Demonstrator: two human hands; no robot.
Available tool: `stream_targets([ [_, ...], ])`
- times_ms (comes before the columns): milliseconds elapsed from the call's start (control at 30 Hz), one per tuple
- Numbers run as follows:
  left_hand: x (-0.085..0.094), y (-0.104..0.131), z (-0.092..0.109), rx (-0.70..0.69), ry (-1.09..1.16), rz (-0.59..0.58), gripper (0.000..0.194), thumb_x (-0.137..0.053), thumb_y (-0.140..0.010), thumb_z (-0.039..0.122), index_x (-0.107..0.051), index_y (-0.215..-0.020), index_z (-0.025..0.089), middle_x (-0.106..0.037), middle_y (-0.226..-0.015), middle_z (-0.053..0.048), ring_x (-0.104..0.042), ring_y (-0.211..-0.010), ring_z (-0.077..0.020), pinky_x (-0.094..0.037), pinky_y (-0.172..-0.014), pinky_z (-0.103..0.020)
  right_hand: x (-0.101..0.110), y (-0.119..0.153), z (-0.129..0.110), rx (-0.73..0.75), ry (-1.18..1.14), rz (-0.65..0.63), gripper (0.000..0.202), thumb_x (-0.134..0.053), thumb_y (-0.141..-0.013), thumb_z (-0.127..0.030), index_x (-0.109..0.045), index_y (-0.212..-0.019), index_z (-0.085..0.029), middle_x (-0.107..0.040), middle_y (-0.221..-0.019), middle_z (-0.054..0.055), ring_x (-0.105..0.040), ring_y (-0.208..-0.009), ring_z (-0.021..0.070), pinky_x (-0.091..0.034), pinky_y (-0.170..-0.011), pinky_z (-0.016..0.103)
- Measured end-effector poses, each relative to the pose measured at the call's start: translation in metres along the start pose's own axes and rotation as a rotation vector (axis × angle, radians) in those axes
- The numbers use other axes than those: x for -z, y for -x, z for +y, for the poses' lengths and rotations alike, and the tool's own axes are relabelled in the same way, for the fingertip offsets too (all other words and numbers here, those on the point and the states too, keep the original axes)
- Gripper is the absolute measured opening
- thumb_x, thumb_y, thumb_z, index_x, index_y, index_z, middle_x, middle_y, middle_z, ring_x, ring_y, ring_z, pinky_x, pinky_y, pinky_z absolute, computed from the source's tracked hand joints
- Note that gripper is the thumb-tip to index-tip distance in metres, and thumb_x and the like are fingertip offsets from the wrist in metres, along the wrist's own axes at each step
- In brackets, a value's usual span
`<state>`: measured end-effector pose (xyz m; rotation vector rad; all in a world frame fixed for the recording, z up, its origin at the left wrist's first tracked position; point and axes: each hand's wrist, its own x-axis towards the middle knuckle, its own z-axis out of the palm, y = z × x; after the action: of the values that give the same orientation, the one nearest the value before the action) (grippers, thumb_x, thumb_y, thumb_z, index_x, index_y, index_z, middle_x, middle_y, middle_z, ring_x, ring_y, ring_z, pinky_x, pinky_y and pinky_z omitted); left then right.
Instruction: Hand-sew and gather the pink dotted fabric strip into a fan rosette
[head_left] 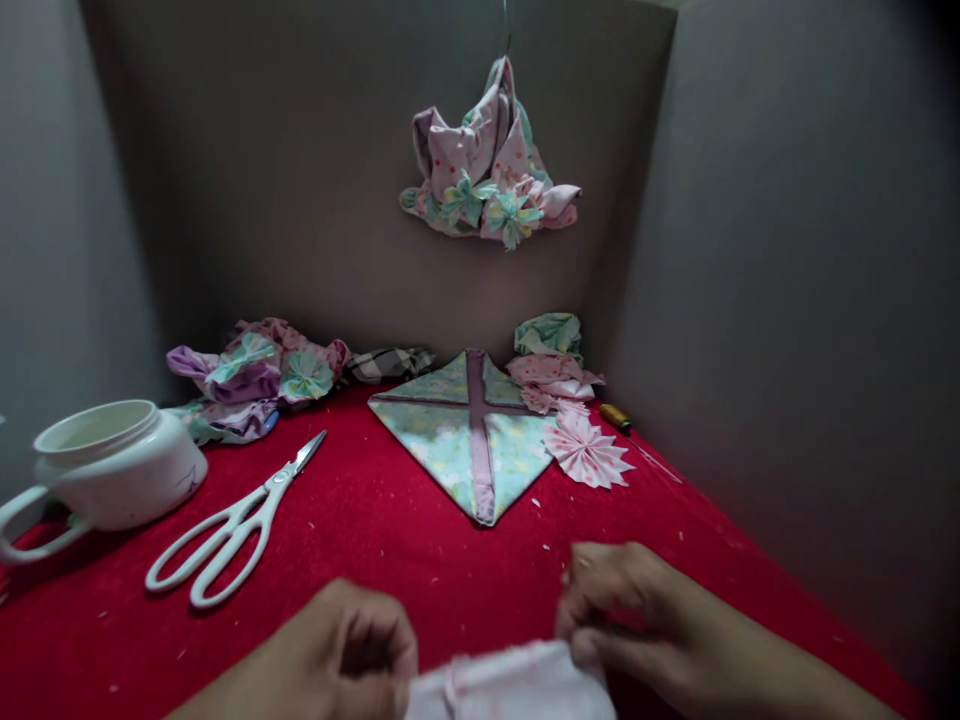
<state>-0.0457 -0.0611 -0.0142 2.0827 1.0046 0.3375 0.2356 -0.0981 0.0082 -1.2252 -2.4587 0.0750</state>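
Note:
A pale, pinkish-white piece of cloth (517, 685) stretches between my hands at the bottom edge, its lower part cut off by the frame. My left hand (360, 650) is closed on the cloth's left corner. On the right corner, the fingers of my right hand (622, 610) pinch the same cloth. Beyond them lies a green floral fabric square (517, 450), set like a diamond, with mauve strips crossing over it. A pleated pink dotted rosette (587, 450) touches its right side.
White scissors (251, 520) and a white ceramic pot with a handle (120, 470) are at left. Crumpled floral fabric (255, 375) sits behind them. A thread spool (615, 417) lies at right on the red cloth (360, 540). A fabric piece (487, 160) hangs above; grey walls enclose the surface.

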Motion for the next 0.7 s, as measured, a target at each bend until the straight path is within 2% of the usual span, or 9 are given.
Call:
stream_targets([
  [67, 0.004, -0.012, 0.008, 0.091, 0.046, -0.010, 0.018, -0.041, -0.080, 0.016, -0.053, -0.067, 0.016, -0.049, -0.055, 0.005, -0.047, -0.050, -0.0087, -0.033, -0.044, -0.017, -0.008, -0.016, 0.007, 0.022, -0.095, -0.020, 0.023, -0.048, -0.084, -0.009, -0.061, -0.069, -0.021, -0.062, -0.059, -0.004, -0.053, -0.059, 0.0116, -0.043, -0.064, 0.023],
  [100, 0.006, -0.017, 0.011, 0.079, -0.016, 0.022, 0.018, -0.041, -0.079, 0.015, -0.052, -0.064, 0.016, -0.048, -0.056, 0.004, -0.046, -0.052, -0.0096, -0.033, -0.047, -0.019, -0.014, -0.021, 0.011, 0.051, -0.090, 0.026, 0.028, -0.044, -0.084, -0.005, -0.061, -0.068, -0.020, -0.060, -0.057, -0.002, -0.050, -0.058, 0.0133, -0.041, -0.062, 0.025],
  [233, 0.010, -0.026, 0.010, -0.127, -0.405, 0.187, 0.019, -0.040, -0.078, 0.011, -0.054, -0.066, 0.015, -0.052, -0.065, -0.001, -0.046, -0.062, -0.0142, -0.033, -0.061, -0.028, -0.034, -0.026, 0.018, 0.096, -0.051, 0.093, 0.030, -0.037, -0.085, -0.006, -0.064, -0.073, -0.014, -0.056, -0.056, 0.004, -0.042, -0.059, 0.0168, -0.038, -0.064, 0.032],
  [400, 0.006, -0.022, 0.001, -0.174, -0.481, 0.188, 0.020, -0.038, -0.080, 0.009, -0.055, -0.070, 0.015, -0.053, -0.068, -0.003, -0.046, -0.065, -0.0157, -0.033, -0.064, -0.031, -0.039, -0.022, 0.013, 0.118, 0.080, 0.163, 0.028, -0.040, -0.083, -0.006, -0.063, -0.070, -0.015, -0.057, -0.057, 0.003, -0.043, -0.062, 0.0165, -0.036, -0.082, 0.039],
  [500, 0.003, -0.020, 0.000, -0.278, -0.561, 0.221, 0.021, -0.038, -0.081, 0.009, -0.055, -0.069, 0.014, -0.052, -0.068, -0.004, -0.044, -0.065, -0.0162, -0.035, -0.070, -0.035, -0.040, -0.022, 0.010, 0.114, 0.109, 0.191, 0.025, -0.043, -0.082, -0.008, -0.063, -0.071, -0.017, -0.061, -0.060, 0.002, -0.045, -0.063, 0.0163, -0.032, -0.090, 0.041],
  [600, 0.000, -0.019, -0.001, -0.399, -0.662, 0.256, 0.023, -0.037, -0.079, 0.006, -0.057, -0.071, 0.014, -0.053, -0.068, -0.005, -0.043, -0.065, -0.0165, -0.034, -0.080, -0.041, -0.042, -0.023, 0.009, 0.126, 0.130, 0.209, 0.023, -0.045, -0.082, -0.009, -0.063, -0.072, -0.020, -0.064, -0.066, 0.001, -0.048, -0.066, 0.0162, -0.031, -0.092, 0.041],
  [700, -0.002, -0.019, -0.001, -0.460, -0.757, 0.276, 0.025, -0.036, -0.075, 0.003, -0.058, -0.071, 0.015, -0.053, -0.067, -0.005, -0.042, -0.063, -0.0163, -0.032, -0.085, -0.046, -0.041, -0.023, 0.008, 0.141, 0.178, 0.216, 0.023, -0.047, -0.082, -0.010, -0.062, -0.068, -0.020, -0.064, -0.070, 0.000, -0.049, -0.068, 0.0159, -0.032, -0.089, 0.039],
])
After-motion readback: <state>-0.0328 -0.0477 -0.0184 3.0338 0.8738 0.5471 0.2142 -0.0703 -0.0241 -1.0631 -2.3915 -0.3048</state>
